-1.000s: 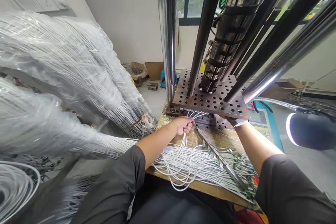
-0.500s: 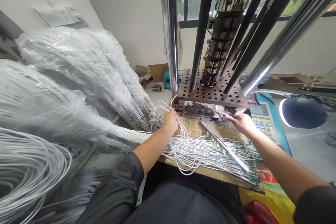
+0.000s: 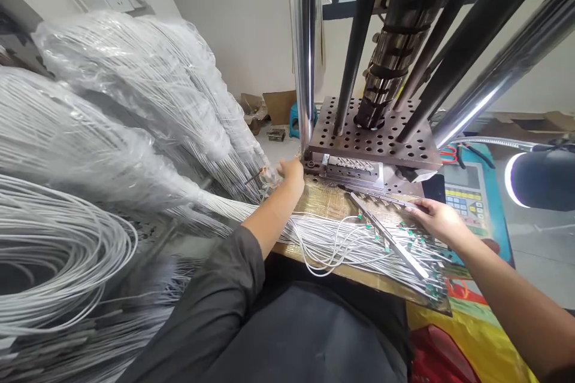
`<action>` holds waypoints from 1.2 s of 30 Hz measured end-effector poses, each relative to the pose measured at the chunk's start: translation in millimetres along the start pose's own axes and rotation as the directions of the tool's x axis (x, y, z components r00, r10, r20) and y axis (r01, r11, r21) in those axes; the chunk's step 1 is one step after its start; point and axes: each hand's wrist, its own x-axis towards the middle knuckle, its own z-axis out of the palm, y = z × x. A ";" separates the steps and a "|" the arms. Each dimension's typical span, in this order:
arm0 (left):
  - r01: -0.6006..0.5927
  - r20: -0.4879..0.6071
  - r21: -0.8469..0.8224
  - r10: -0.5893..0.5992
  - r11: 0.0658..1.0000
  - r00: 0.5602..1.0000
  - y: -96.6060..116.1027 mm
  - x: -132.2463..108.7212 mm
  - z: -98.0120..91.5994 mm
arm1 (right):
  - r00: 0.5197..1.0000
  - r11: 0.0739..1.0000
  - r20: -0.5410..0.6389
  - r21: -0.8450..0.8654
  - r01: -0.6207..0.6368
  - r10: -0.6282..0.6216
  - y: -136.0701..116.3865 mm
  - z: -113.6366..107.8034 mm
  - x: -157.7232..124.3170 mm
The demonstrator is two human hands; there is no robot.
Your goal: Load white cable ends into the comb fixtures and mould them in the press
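Note:
My left hand (image 3: 293, 173) is beside the chrome column at the press's left, its visible fingers apart and no cable seen in them; part of it is turned away. Between the fingers of my right hand (image 3: 438, 219) is the end of a thin metal strip (image 3: 389, 198) with small parts along it, just in front of the press. A second metal bar (image 3: 395, 242) lies slantwise over white cables (image 3: 332, 245), with green-tipped ends beside it. Behind the strip, a row of small metal parts (image 3: 354, 164) sits in the lower die (image 3: 381, 175).
The press's perforated plate (image 3: 372, 146) hangs above the die. Plastic-wrapped cable bundles (image 3: 135, 78) and a loose coil (image 3: 67, 251) fill the left. At right are a lamp (image 3: 539, 182), a control panel (image 3: 467, 191) and pliers (image 3: 476, 155). A blue stool (image 3: 294, 121) stands behind.
My left hand has let go of the white cables and moved toward the column. My right hand has drawn the metal strip out from the die toward me. The view has shifted slightly.

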 end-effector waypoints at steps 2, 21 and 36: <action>-0.152 -0.035 -0.111 0.149 0.982 0.988 -5.6 -25.0 11.4 | 0.991 0.986 -0.018 -0.101 0.134 -0.136 -2.3 9.6 11.8; -0.867 0.714 -0.322 0.699 0.380 0.041 28.9 -77.9 74.3 | 0.877 0.815 -0.043 -0.392 0.426 -0.479 -47.3 35.4 -111.4; -0.596 0.478 -0.177 0.597 0.783 0.644 51.7 -22.3 45.5 | 0.952 0.944 -0.183 0.177 0.277 -0.245 -56.4 9.2 31.5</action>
